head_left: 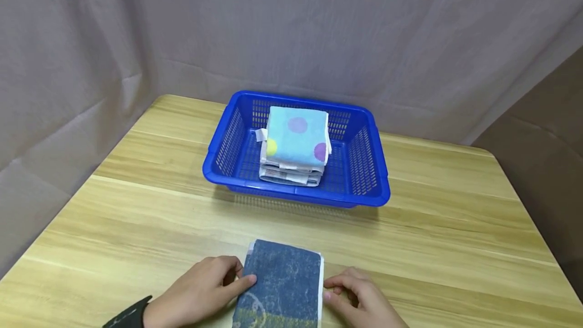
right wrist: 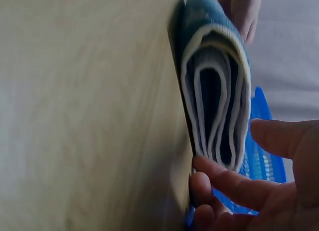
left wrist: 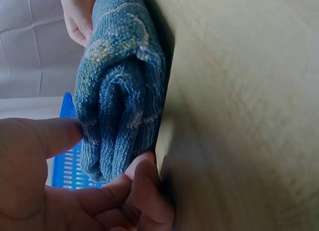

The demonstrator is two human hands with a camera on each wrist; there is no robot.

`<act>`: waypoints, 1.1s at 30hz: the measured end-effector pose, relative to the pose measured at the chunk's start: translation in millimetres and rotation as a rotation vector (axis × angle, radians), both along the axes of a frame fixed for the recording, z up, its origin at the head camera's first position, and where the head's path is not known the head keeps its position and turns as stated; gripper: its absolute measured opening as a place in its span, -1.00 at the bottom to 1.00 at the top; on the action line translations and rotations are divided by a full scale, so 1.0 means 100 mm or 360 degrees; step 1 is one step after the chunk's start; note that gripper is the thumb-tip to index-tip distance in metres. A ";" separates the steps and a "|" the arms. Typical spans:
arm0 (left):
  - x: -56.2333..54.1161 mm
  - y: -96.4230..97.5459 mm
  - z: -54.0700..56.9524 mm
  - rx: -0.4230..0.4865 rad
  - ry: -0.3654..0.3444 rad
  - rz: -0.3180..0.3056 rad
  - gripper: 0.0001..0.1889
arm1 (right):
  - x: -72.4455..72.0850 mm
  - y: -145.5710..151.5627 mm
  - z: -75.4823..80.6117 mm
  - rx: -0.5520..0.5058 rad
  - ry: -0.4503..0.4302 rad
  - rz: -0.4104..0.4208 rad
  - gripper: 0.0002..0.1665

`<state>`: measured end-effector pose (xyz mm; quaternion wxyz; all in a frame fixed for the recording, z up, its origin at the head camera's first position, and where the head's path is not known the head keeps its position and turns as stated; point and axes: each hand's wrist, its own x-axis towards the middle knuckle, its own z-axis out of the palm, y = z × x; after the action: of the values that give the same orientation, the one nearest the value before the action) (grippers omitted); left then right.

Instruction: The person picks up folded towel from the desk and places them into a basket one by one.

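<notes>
A folded dark blue towel [head_left: 284, 277] with pale markings, a yellowish band and a white edge lies on the table at the near side. My left hand [head_left: 200, 287] grips its left side, thumb on top and fingers low at the fold; the left wrist view shows the thick rolled layers [left wrist: 119, 106]. At the right side my right hand [head_left: 362, 297] has thumb and curled fingertips at the white edge. In the right wrist view the fingertips [right wrist: 207, 166] meet the towel's lower corner, and the thumb [right wrist: 274, 136] is beside its upper face.
Behind the towel stands a blue plastic basket [head_left: 291, 191] with slotted walls. Inside it is a stack of folded cloths, topped by a light blue towel [head_left: 298, 138] with purple and yellow dots. A grey curtain [head_left: 291, 29] hangs behind the wooden table [head_left: 136, 206].
</notes>
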<state>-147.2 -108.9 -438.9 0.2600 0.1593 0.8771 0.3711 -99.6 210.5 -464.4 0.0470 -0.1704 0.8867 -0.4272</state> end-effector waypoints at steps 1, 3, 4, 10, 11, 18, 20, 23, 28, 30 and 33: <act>0.00 0.00 0.00 0.0004 -0.0001 0.0003 -0.54 | -0.01 -0.01 0.00 -0.0026 -0.0006 0.0036 -0.84; -0.01 0.01 0.00 0.0010 0.0002 0.0004 -0.57 | -0.06 -0.02 0.02 -0.0092 -0.0133 0.0098 -0.83; -0.01 0.01 0.00 0.0022 -0.0004 0.0000 -0.57 | -0.08 -0.03 0.04 -0.0134 -0.0239 0.0122 -0.81; -0.01 0.04 -0.02 0.0137 0.0000 -0.0057 -0.58 | -0.17 -0.06 0.09 -0.0212 -0.0620 0.0184 -0.74; -0.01 0.05 -0.03 0.0145 0.0006 -0.0062 -0.58 | -0.18 -0.05 0.08 -0.0202 -0.0618 0.0196 -0.74; 0.01 0.04 -0.07 0.0200 -0.0068 -0.0071 -0.58 | -0.18 -0.09 0.01 -0.0326 -0.0475 0.0322 -0.78; 0.02 0.03 -0.08 0.0239 -0.0113 -0.0072 -0.59 | -0.16 -0.12 0.00 -0.0368 -0.0438 0.0359 -0.77; 0.03 0.02 -0.09 0.0297 -0.0133 -0.0060 -0.60 | -0.15 -0.15 0.01 -0.0445 -0.0567 0.0347 -0.71; 0.01 0.05 -0.09 0.0363 -0.0126 -0.0026 -0.60 | -0.15 -0.16 0.09 -0.0517 -0.0967 0.0186 -0.61; 0.00 0.06 -0.08 0.0387 -0.0128 -0.0024 -0.59 | -0.16 -0.16 0.12 -0.0542 -0.1055 0.0141 -0.64; -0.01 0.07 -0.08 0.0431 -0.0149 -0.0027 -0.59 | -0.15 -0.15 0.14 -0.0619 -0.1146 0.0124 -0.70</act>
<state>-148.2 -101.6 -446.5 0.2799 0.1830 0.8045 0.4908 -114.4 195.4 -450.0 0.3374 -0.0490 0.7093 -0.6170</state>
